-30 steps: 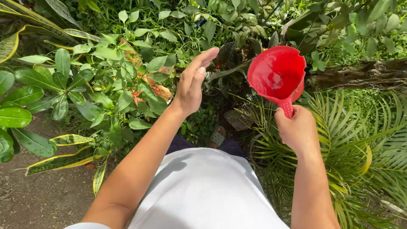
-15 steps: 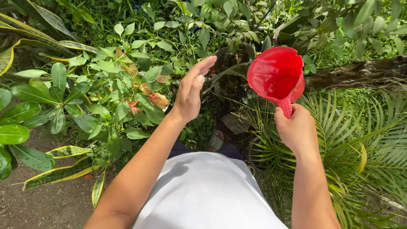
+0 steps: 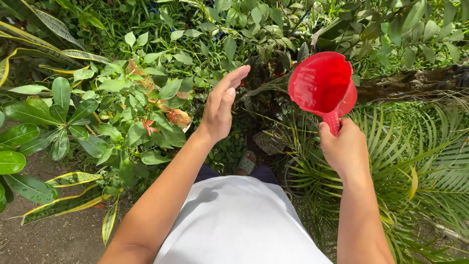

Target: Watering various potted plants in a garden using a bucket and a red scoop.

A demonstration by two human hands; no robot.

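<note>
Dipper point(image 3: 322, 84), red and wet inside, is gripped by its handle in the right hand point(image 3: 344, 149), raised over the palm point(image 3: 391, 161); left hand point(image 3: 220, 107) hangs flat and empty above the shrubs point(image 3: 141, 102). Likely mid-watering; tipping needs careful aim

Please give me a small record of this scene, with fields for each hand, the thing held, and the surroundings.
Left hand: left hand raised, open, fingers together, holding nothing, above leafy plants
Right hand: right hand closed around the handle of a red scoop
Scoop: red plastic, tilted, wet inside
Surroundings: palm fronds below the right hand; bare soil at lower left
Clothing: white shirt
</note>
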